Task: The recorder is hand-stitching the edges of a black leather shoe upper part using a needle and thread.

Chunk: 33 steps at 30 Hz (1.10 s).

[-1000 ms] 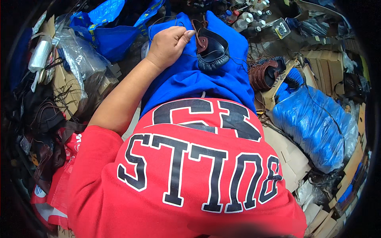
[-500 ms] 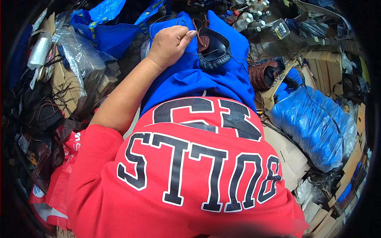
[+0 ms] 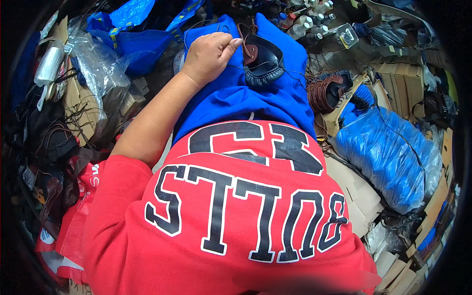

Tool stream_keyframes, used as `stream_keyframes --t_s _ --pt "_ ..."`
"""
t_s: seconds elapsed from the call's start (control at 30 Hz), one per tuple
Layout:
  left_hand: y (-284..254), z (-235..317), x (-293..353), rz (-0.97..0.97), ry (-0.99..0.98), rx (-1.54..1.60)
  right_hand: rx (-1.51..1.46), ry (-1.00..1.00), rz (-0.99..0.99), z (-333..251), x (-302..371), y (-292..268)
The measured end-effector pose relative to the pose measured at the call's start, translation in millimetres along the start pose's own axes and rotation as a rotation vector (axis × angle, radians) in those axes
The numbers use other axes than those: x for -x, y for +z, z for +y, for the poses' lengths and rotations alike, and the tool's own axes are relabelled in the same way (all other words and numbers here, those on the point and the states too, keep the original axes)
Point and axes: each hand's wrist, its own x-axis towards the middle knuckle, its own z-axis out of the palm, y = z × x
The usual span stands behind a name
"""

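My left hand (image 3: 211,55) is closed over the blue trousers on my lap, thumb pressed against the curled fingers. What it grips, if anything, is hidden. Just right of the thumb lies a black leather shoe (image 3: 264,73), moccasin-like, with a gathered toe toward me. A brown leather piece (image 3: 251,52) with two small holes sits at the shoe's left side, close to my thumb. A thin dark cord runs across the shoe, and another loops above my hand. My right hand does not show.
To the right are a stack of brown leather pieces (image 3: 322,93), a cardboard box (image 3: 400,83) and a blue bundle in clear plastic (image 3: 388,152). Several bottles (image 3: 309,24) stand at the far right. A blue bag (image 3: 142,46) and clear plastic sheeting (image 3: 93,59) lie at the left.
Almost nothing differs. My left hand and the shoe have shifted very slightly to the left; the hand stays closed.
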Motion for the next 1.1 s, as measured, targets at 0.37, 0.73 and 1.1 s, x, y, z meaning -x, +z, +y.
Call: stream_keyframes --t_s 0.37,0.73,1.1 --pt "-17.4 35.4 3.1 -0.275 0.149 0.089 0.356 -0.007 0.123 -99.5 28.6 -51.3" --pt "5.9 52.0 23.5 -0.409 0.297 -0.337 1.035 -1.079 -0.352 -355.3 73.0 101.9" --pt "14.5 64.7 22.8 -0.348 0.215 -0.454 0.561 -0.798 -0.463 -291.6 55.3 75.3"
